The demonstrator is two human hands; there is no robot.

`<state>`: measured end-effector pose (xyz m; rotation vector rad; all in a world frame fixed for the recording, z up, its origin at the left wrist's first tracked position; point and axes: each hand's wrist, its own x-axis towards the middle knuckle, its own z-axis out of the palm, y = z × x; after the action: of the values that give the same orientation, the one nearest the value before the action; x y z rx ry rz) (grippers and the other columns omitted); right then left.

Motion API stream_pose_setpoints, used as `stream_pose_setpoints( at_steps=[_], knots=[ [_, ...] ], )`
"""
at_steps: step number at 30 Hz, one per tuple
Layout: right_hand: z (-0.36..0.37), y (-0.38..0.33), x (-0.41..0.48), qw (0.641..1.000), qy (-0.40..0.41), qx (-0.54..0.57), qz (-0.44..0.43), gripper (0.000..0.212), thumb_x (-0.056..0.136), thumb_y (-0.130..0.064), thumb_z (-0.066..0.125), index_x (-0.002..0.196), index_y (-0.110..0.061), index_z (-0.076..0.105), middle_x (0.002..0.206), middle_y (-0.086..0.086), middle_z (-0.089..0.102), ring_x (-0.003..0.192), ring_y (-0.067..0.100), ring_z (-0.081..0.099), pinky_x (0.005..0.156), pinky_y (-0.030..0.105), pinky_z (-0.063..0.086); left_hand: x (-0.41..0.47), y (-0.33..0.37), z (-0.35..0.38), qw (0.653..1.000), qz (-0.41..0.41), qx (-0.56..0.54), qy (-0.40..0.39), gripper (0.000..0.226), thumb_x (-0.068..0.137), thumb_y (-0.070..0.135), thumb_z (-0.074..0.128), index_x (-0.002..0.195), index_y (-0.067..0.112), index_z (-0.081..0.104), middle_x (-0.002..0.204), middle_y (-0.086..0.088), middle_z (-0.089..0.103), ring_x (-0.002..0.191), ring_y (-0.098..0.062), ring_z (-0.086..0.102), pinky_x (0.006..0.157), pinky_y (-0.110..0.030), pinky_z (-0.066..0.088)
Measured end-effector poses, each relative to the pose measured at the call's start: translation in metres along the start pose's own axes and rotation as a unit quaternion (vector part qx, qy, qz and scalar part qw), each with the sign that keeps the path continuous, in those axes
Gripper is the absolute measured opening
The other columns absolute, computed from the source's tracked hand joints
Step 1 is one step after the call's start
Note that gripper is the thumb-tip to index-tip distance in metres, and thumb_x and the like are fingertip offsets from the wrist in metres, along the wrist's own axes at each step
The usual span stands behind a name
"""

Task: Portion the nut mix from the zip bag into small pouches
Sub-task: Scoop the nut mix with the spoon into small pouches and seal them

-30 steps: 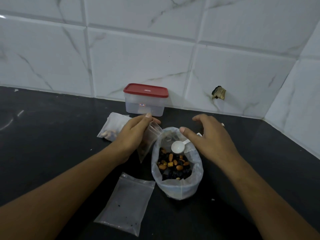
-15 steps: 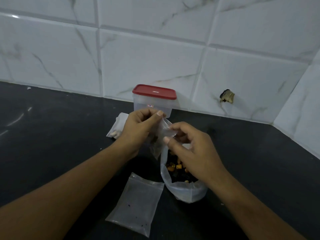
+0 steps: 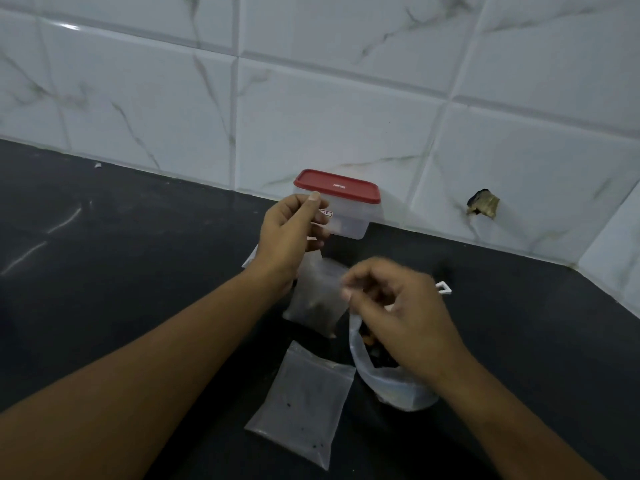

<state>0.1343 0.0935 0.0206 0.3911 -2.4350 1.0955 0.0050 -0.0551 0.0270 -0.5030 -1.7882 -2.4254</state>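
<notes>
Mid-frame, pinches a small clear plastic pouch point(image 3: 317, 296) by its top in the curled fingers of the left hand point(image 3: 289, 237), above the black surface point(image 3: 138, 271). Fingers of the right hand point(image 3: 401, 323) curled and blurred at the pouch's right edge; cannot tell whether gripping. Below, right of centre, open clear zip bag of nut mix point(image 3: 391, 389) standing on the surface.

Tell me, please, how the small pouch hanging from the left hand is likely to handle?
The pouch is probably floppy: it hangs limp from the left hand. It seems light, with only a little dark content low inside. Its thin clear plastic may be slippery, so opening the mouth could be fiddly.
</notes>
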Motion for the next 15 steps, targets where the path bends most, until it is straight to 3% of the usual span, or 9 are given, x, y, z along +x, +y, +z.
stream_pose_setpoints(
  at_steps=[2, 6, 10, 12, 15],
  knots=[
    [0.001, -0.001, -0.001, 0.999, -0.021, -0.03, -0.014, 0.015, 0.096, -0.01, 0.071, 0.101, -0.023, 0.076, 0.089, -0.014, 0.073, 0.089, 0.009, 0.071, 0.075, 0.019, 0.056, 0.001, 0.0, -0.001, 1.0, -0.005, 0.0, 0.001, 0.026, 0.106, 0.027, 0.052, 0.106, 0.009, 0.069, 0.083, -0.001, 0.067, 0.072, -0.011, 0.064, 0.065, -0.024, 0.055],
    [-0.008, -0.003, 0.0, 0.996, 0.072, 0.011, -0.05, 0.016, 0.094, -0.003, 0.071, 0.1, -0.018, 0.075, 0.09, -0.011, 0.073, 0.088, 0.013, 0.071, 0.075, 0.017, 0.055, 0.002, -0.002, 0.0, 1.0, 0.003, -0.002, -0.004, 0.026, 0.106, 0.025, 0.053, 0.104, 0.006, 0.07, 0.082, -0.003, 0.066, 0.073, -0.014, 0.061, 0.07, -0.028, 0.055],
    [-0.002, -0.001, -0.002, 1.0, -0.006, 0.013, 0.012, 0.016, 0.095, -0.007, 0.073, 0.098, -0.023, 0.076, 0.087, -0.01, 0.073, 0.082, 0.013, 0.071, 0.072, 0.023, 0.058, -0.004, 0.001, 0.003, 0.999, 0.007, 0.017, -0.035, 0.029, 0.106, 0.028, 0.054, 0.108, 0.003, 0.07, 0.083, -0.006, 0.066, 0.072, -0.014, 0.063, 0.067, -0.026, 0.054],
    [-0.007, -0.001, 0.001, 0.997, 0.044, 0.058, 0.021, 0.016, 0.095, -0.005, 0.072, 0.099, -0.02, 0.076, 0.087, -0.005, 0.074, 0.079, 0.017, 0.072, 0.072, 0.027, 0.061, -0.007, 0.006, 0.005, 0.998, 0.01, 0.024, -0.065, 0.035, 0.105, 0.033, 0.054, 0.107, 0.003, 0.071, 0.086, -0.009, 0.066, 0.075, -0.018, 0.063, 0.071, -0.03, 0.053],
    [-0.023, -0.001, 0.005, 0.984, 0.126, 0.123, 0.026, 0.014, 0.095, -0.003, 0.071, 0.101, -0.016, 0.075, 0.087, 0.004, 0.075, 0.073, 0.019, 0.073, 0.072, 0.03, 0.062, -0.014, 0.014, 0.009, 0.991, 0.016, 0.031, -0.132, 0.05, 0.101, 0.046, 0.052, 0.105, 0.0, 0.072, 0.094, -0.025, 0.067, 0.082, -0.036, 0.061, 0.075, -0.04, 0.052]
  ],
)
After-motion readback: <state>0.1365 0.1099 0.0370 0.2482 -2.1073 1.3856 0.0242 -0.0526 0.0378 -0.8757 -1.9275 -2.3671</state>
